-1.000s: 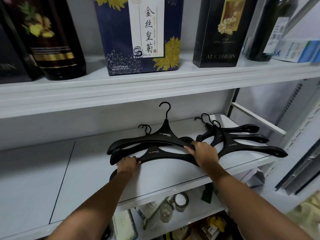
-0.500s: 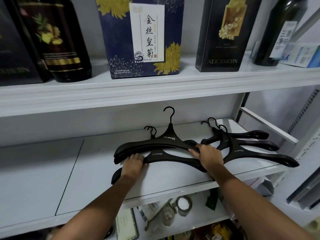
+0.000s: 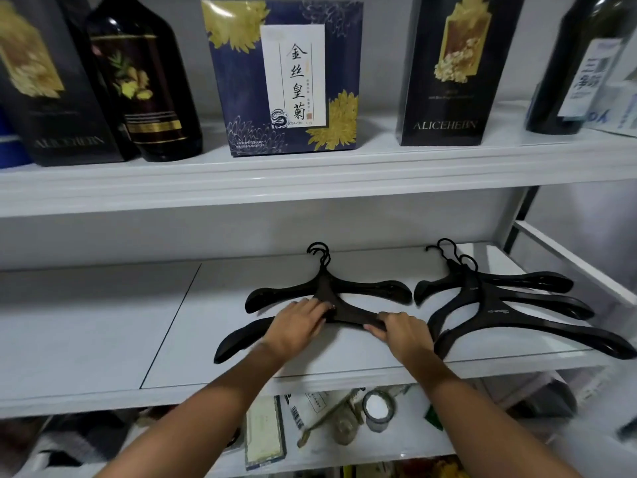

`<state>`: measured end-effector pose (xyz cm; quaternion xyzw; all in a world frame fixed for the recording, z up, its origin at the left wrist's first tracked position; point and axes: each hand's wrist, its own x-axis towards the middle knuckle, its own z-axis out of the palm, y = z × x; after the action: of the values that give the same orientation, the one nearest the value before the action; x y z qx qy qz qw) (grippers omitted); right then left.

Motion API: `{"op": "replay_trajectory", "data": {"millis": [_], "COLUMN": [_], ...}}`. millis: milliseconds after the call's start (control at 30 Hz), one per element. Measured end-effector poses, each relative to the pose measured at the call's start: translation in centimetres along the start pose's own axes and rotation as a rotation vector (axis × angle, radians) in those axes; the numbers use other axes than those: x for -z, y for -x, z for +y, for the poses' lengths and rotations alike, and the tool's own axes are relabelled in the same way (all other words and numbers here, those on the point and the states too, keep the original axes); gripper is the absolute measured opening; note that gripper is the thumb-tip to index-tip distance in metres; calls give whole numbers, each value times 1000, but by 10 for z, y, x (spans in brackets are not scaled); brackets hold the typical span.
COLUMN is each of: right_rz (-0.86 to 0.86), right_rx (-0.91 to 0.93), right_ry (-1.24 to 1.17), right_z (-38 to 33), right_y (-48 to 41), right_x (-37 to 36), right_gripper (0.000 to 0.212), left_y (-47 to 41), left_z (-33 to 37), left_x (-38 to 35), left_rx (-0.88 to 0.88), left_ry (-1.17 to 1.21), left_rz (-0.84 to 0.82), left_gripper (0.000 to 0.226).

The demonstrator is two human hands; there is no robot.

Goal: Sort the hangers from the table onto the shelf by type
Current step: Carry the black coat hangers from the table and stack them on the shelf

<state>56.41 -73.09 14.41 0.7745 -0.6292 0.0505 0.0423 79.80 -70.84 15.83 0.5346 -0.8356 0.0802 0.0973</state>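
Black hangers point(image 3: 362, 291); white shelf point(image 3: 103, 339); navy box point(image 3: 286, 77), gold flower pattern.

Both bare arms outstretched, left hand point(image 3: 297, 326) flat-fingered, right hand point(image 3: 404, 335) curled round a hanger point(image 3: 351, 313)

Navy-and-gold cardboard box point(image 3: 286, 81) stands between dark glass bottle point(image 3: 144, 88) and black ALICEHEIN carton point(image 3: 448, 74); grey tape roll point(image 3: 379, 410) lies lower down.

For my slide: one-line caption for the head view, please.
Left hand rests on and right hand grips a pile of hangers on the shelf, beside a second pile.
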Motion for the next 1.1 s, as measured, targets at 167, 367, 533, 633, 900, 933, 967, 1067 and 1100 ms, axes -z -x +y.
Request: {"op": "replay_trajectory", "data": {"millis": [167, 367, 533, 633, 900, 933, 967, 1067, 1100], "right_rz": [-56, -88, -105, -95, 174, 169, 157, 44, 10], "right_rx": [36, 10, 2, 17, 94, 80, 69, 67, 61], "right_ry": [6, 16, 7, 35, 110, 90, 81, 62, 59], "right_z": [-3, 7, 8, 2, -10, -10, -11, -6, -4], "right_y": [8, 14, 12, 9, 12, 10, 9, 3, 2], "right_x": [-13, -24, -27, -29, -24, -24, -25, -34, -37], "right_gripper": [51, 50, 49, 49, 52, 58, 62, 62, 62], "left_y": [0, 10, 15, 13, 13, 12, 12, 9, 9], "left_z": [-15, -28, -30, -28, -28, -27, -26, -26, -25], "left_x": [-1, -17, -30, -35, -47, -47, -47, -46, -46], "left_rx": [143, 254, 283, 295, 300, 306, 315, 329, 328], "left_ry": [73, 73, 90, 89, 10, 8, 9, -9, -19], "left_rz": [-29, -253, -356, -430, -459, -468, -479, -495, -499], "left_gripper": [40, 59, 65, 68, 65, 65, 64, 64, 64]}}
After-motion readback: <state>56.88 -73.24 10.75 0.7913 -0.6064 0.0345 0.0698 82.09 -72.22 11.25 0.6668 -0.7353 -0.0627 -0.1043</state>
